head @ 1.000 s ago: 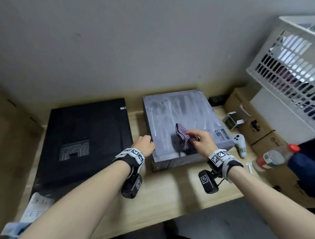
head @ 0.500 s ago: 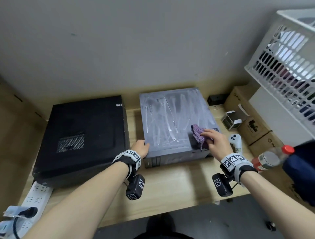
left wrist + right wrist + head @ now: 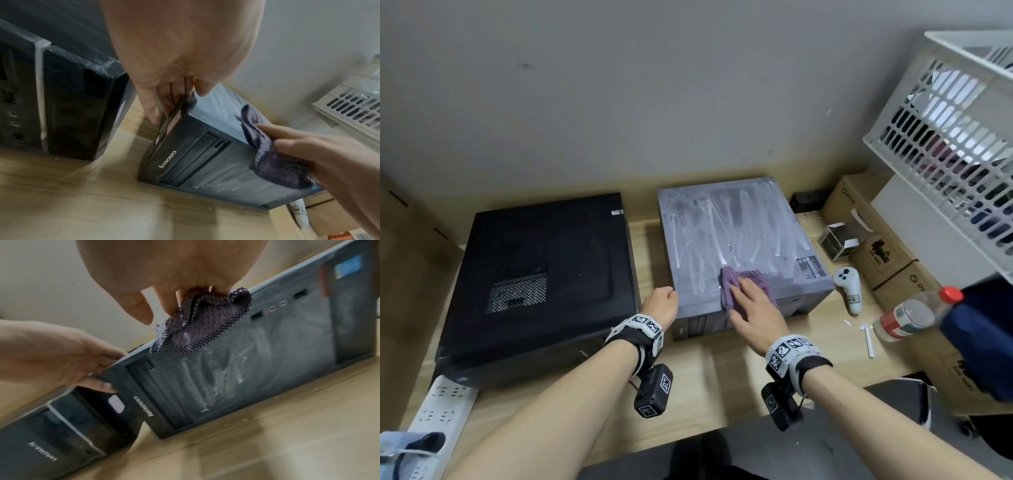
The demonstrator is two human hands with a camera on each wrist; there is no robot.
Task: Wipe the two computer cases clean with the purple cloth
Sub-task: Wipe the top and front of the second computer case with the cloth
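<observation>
Two computer cases lie flat on the wooden table [image 3: 722, 387]. The black case [image 3: 544, 274] is on the left. The grey case [image 3: 736, 233], streaked with dust and wipe marks, is on the right. My left hand [image 3: 661, 305] grips the grey case's near-left corner, thumb on top and fingers down its side [image 3: 152, 112]. My right hand [image 3: 753, 308] lies flat on the purple cloth [image 3: 743, 281] and presses it onto the near edge of the grey case's top. The cloth [image 3: 201, 324] hangs over the front panel [image 3: 191, 162].
A white power strip [image 3: 438, 407] lies at the near left. Right of the grey case are a white controller [image 3: 847, 287], a small open box [image 3: 837, 241], a red-capped bottle [image 3: 914, 315], cardboard boxes [image 3: 859, 219] and a white slotted basket [image 3: 955, 144]. The wall stands close behind.
My right hand has swept the cloth from the case's near-right part leftward to the middle of the near edge and flattened on it. The left hand keeps its grip on the corner.
</observation>
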